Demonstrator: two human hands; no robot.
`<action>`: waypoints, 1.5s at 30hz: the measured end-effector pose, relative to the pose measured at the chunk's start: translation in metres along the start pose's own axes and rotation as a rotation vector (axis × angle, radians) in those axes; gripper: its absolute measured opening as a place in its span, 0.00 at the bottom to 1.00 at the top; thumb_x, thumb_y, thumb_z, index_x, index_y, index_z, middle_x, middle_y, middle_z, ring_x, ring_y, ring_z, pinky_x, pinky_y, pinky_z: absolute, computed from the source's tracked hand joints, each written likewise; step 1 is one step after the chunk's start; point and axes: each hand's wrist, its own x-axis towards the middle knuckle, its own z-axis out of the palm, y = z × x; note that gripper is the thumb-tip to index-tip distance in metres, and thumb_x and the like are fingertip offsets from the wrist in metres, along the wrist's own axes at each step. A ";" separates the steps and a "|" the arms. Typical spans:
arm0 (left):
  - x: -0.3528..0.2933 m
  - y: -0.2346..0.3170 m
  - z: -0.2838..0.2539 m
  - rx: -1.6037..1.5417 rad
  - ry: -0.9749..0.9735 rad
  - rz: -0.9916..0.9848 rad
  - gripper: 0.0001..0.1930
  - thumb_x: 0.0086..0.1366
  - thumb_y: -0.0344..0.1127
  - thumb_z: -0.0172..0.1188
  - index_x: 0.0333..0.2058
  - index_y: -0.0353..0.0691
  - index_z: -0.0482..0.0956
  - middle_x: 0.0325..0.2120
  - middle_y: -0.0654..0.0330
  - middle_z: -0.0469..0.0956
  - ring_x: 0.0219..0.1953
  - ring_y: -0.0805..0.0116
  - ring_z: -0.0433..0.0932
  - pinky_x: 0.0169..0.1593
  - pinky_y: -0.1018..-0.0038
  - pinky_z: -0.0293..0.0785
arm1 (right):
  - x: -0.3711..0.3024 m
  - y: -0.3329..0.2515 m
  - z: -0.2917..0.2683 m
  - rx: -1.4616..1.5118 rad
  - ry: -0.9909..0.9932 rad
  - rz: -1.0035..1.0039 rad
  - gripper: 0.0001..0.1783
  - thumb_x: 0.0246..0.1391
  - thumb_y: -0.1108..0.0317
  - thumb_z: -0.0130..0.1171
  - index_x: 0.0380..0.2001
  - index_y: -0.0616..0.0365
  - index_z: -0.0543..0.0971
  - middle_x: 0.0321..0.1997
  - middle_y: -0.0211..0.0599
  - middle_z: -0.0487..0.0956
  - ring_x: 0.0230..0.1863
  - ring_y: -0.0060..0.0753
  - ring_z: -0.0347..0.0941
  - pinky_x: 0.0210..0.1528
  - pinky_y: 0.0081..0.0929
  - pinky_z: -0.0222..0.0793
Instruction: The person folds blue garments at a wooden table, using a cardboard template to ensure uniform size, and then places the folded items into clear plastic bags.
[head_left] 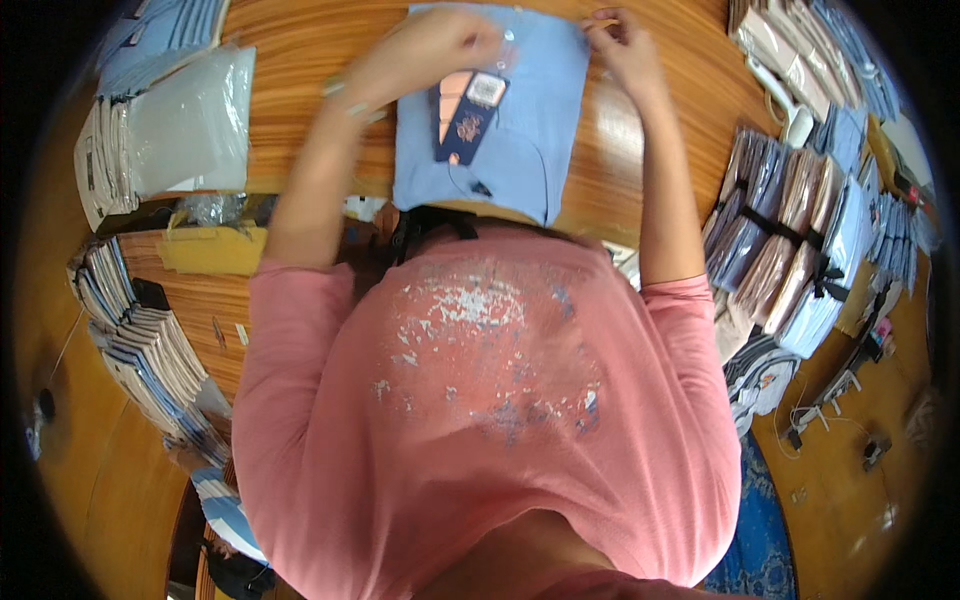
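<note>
A folded light blue shirt (545, 120) lies flat on the wooden table in front of me, its buttons running up the middle. On it rests a dark navy hang tag (465, 140) with a white label and peach-coloured panels, tied to a thin dark cord. My left hand (440, 48) is over the shirt's upper left part, near the button line. Its fingers are smeared by motion. At the shirt's upper right edge is my right hand (628, 55), thumb and fingers pinched together. Whatever is between them is too small to make out.
Clear plastic-bagged garments (190, 125) are stacked at the left, beside more blue ones. Along the right side lie bundles of bagged shirts (790, 215) tied with black bands, and a white handled device (785, 100). A row of folded garments (150, 345) stands lower left.
</note>
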 end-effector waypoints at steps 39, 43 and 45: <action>-0.111 0.092 0.277 -0.117 1.240 -0.092 0.04 0.48 0.23 0.62 0.24 0.32 0.76 0.25 0.56 0.76 0.28 0.62 0.74 0.33 0.73 0.70 | -0.191 -0.024 0.037 -0.316 -0.558 -0.498 0.13 0.42 0.70 0.57 0.33 0.59 0.68 0.25 0.47 0.76 0.27 0.51 0.73 0.28 0.41 0.68; -0.113 0.094 0.276 -0.124 1.243 -0.110 0.04 0.48 0.22 0.62 0.24 0.32 0.76 0.25 0.56 0.76 0.28 0.62 0.74 0.33 0.73 0.70 | -0.186 -0.025 0.041 -0.241 -0.618 -0.418 0.13 0.42 0.69 0.57 0.32 0.59 0.69 0.25 0.48 0.77 0.28 0.52 0.73 0.30 0.41 0.69; -0.114 0.093 0.277 -0.126 1.242 -0.114 0.04 0.48 0.22 0.62 0.24 0.32 0.76 0.25 0.56 0.76 0.28 0.62 0.74 0.32 0.73 0.70 | -0.184 -0.022 0.042 -0.226 -0.633 -0.402 0.13 0.42 0.68 0.57 0.33 0.59 0.70 0.25 0.49 0.76 0.28 0.52 0.73 0.30 0.41 0.69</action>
